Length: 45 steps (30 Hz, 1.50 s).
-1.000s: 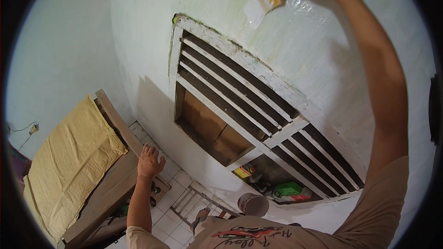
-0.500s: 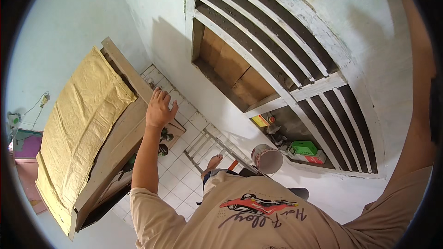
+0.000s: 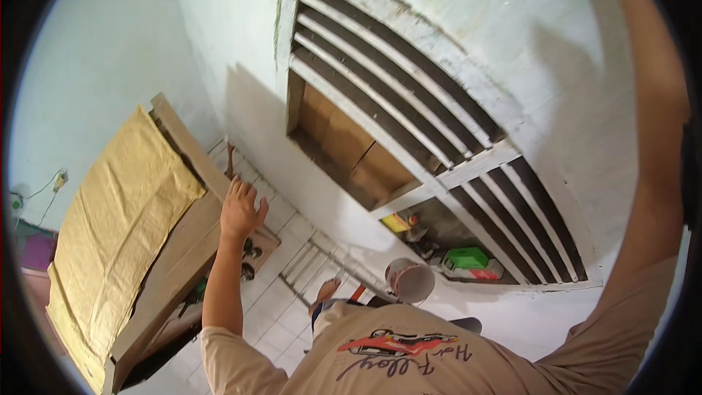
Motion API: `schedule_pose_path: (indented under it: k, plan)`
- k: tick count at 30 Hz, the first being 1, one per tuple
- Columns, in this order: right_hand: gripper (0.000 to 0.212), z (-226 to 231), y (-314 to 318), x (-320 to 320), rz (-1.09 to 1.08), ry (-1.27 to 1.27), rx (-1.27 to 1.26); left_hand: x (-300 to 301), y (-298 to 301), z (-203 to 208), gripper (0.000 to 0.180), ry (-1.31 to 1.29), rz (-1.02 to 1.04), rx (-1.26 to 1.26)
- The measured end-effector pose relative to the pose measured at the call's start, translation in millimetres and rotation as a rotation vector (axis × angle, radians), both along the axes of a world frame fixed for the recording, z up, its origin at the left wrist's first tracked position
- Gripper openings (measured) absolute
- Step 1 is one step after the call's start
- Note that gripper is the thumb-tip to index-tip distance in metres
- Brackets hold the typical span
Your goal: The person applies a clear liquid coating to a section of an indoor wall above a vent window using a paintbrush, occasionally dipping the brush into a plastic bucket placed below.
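Left hand (image 3: 243, 208): palm down at the near top edge of a piece of wooden furniture (image 3: 191, 249), fingers slightly spread and loosely bent, no object seen in its grasp. Firm contact with the wood cannot be judged. Yellow cloth (image 3: 124, 227) drapes over the furniture, just left of that hand.

Right arm (image 3: 654, 80): raised along the pale green wall (image 3: 512, 18), leaving view at upper right. Right hand out of frame; grip and contents cannot be told. Wall shows a shiny wet-looking patch at top, left of the arm.

White slatted frame (image 3: 475, 164) set in the wall, between the two arms. Green box (image 3: 466, 257) in its lower opening; bucket (image 3: 413, 283) below, near the shirt front.
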State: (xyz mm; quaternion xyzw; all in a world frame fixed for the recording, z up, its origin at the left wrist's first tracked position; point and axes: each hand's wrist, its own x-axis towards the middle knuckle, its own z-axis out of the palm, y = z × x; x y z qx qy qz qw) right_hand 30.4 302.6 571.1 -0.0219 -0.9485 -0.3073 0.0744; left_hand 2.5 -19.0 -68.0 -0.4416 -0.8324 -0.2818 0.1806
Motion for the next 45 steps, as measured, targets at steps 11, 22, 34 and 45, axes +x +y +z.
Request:
schedule_pose_path:
  k: [11,22,34,45]
  plan:
    - [0.03,-58.1,42.1,-43.2,-0.115,-0.096,0.016,-4.6,9.7,10.2,0.021,-0.097,0.011,-0.086]
    - [0.03,5.7,-15.6,-11.7,-0.194,0.041,0.088,-2.1,1.8,9.0,0.022,-0.09,0.028,-0.078]
    - [0.026,-82.5,18.6,-42.5,-0.122,-0.065,0.179,-3.3,1.8,5.7,0.021,-0.08,0.026,-0.063]
    - [0.027,54.7,-33.5,2.0,-0.211,0.302,0.382,-0.8,1.3,4.3,0.02,-0.069,0.045,-0.056]
